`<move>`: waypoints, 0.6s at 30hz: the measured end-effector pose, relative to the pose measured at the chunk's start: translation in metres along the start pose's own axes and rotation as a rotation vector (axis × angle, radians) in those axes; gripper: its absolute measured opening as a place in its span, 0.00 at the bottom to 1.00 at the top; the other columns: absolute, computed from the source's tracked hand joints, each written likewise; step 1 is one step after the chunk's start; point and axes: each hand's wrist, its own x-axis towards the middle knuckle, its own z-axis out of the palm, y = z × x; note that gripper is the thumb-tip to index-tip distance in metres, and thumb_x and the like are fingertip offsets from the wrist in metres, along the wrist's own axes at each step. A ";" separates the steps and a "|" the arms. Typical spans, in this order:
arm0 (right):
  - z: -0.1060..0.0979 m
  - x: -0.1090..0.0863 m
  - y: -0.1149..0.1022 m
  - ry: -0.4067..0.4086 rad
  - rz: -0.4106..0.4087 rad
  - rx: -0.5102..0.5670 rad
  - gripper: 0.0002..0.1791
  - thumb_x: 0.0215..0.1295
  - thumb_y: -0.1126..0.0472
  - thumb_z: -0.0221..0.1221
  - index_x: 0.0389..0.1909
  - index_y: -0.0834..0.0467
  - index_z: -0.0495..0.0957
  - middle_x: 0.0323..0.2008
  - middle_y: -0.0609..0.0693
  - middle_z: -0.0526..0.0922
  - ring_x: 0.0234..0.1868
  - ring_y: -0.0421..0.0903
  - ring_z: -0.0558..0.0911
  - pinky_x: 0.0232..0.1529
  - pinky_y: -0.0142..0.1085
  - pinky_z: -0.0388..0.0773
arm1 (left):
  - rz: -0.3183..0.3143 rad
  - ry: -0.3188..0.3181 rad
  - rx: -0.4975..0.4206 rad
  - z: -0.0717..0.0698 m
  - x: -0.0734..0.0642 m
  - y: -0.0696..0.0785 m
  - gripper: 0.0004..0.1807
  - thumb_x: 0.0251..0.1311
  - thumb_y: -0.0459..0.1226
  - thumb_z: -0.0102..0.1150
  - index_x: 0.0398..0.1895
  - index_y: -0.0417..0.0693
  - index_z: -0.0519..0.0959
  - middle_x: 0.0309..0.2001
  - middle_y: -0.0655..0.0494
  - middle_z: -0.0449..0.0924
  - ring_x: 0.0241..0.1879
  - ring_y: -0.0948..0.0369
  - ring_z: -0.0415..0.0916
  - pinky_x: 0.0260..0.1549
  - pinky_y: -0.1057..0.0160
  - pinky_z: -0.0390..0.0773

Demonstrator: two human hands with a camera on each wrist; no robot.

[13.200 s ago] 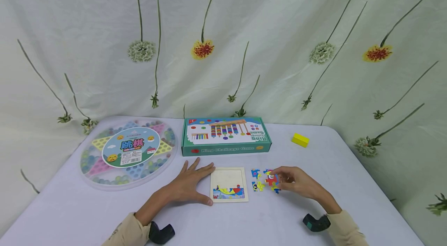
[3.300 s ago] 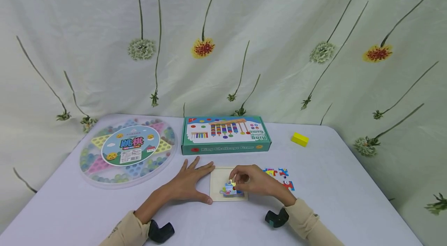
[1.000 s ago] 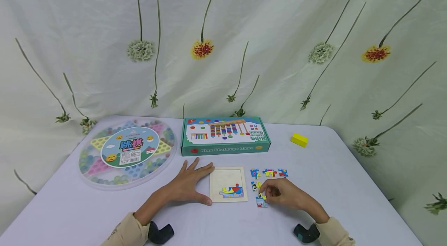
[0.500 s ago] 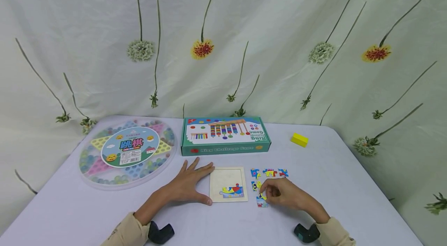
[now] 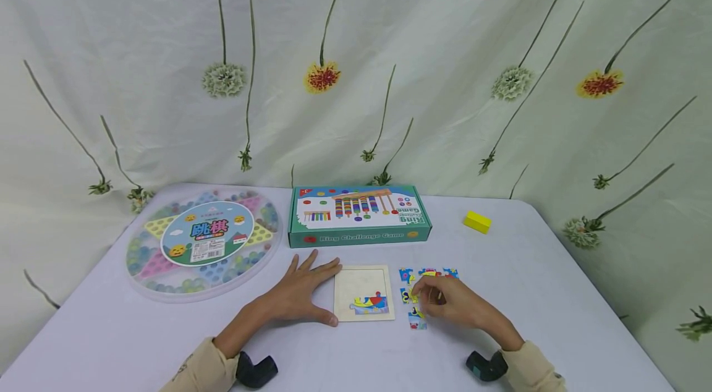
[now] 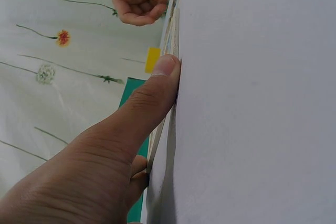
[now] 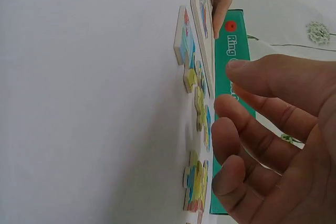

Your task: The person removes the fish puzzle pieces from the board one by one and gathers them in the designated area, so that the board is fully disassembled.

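My left hand (image 5: 297, 293) lies with fingers spread at the left side of a square wooden puzzle tray (image 5: 353, 281), thumb at its near corner and fingertips at its far corner. Inside the tray, a few joined jigsaw pieces (image 5: 371, 304) sit toward the near right. To the tray's right my right hand (image 5: 456, 302) hovers over loose jigsaw pieces and hides some of them. In the right wrist view its fingers (image 7: 262, 140) are loosely curled with nothing between them. A blue-and-grey jigsaw piece (image 5: 417, 323) lies nearest me, with another jigsaw piece (image 5: 406, 275) farther back.
Behind the tray stands a green Ring Challenge Game box (image 5: 360, 236). A round clear Chinese checkers set (image 5: 207, 234) with marbles is at the back left. At the back right is a yellow block (image 5: 477, 222). A flowered cloth (image 5: 445, 70) hangs behind the table.
My right hand has lifted slightly from the near loose pieces. Compared with the oldest frame, the strip in the tray is shorter at its left, and loose pieces lie differently. My left hand stays put.
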 end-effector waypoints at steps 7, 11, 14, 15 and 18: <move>0.008 0.015 -0.012 0.017 -0.017 0.011 0.20 0.58 0.60 0.66 0.52 0.55 0.77 0.45 0.46 0.80 0.42 0.45 0.76 0.37 0.31 0.77 | -0.002 -0.004 -0.001 0.000 0.000 0.000 0.57 0.37 0.67 0.68 0.72 0.55 0.62 0.74 0.58 0.55 0.75 0.41 0.32 0.67 0.34 0.27; 0.016 0.026 -0.019 0.001 -0.062 -0.002 0.23 0.58 0.61 0.66 0.56 0.55 0.76 0.50 0.46 0.79 0.45 0.45 0.75 0.43 0.34 0.77 | 0.000 -0.003 0.001 0.000 0.000 -0.001 0.57 0.37 0.67 0.68 0.72 0.55 0.62 0.74 0.58 0.55 0.74 0.41 0.32 0.67 0.34 0.27; 0.021 0.035 -0.025 -0.022 -0.091 -0.023 0.24 0.59 0.60 0.66 0.57 0.55 0.76 0.52 0.46 0.78 0.47 0.45 0.74 0.47 0.36 0.76 | -0.002 -0.003 0.006 0.000 0.000 -0.001 0.57 0.36 0.68 0.67 0.72 0.55 0.61 0.74 0.58 0.55 0.75 0.42 0.32 0.67 0.34 0.27; 0.022 0.037 -0.027 -0.031 -0.098 -0.025 0.24 0.59 0.60 0.66 0.57 0.55 0.76 0.52 0.46 0.78 0.47 0.45 0.74 0.46 0.36 0.76 | -0.003 -0.002 0.008 0.000 0.000 -0.001 0.57 0.36 0.68 0.67 0.72 0.55 0.62 0.74 0.58 0.56 0.75 0.42 0.32 0.67 0.34 0.27; 0.026 0.045 -0.031 -0.054 -0.110 -0.046 0.24 0.58 0.60 0.66 0.57 0.55 0.77 0.52 0.45 0.79 0.47 0.43 0.74 0.48 0.34 0.75 | -0.010 -0.003 0.017 0.000 0.001 -0.001 0.57 0.36 0.69 0.67 0.72 0.56 0.62 0.74 0.59 0.55 0.75 0.43 0.32 0.67 0.35 0.28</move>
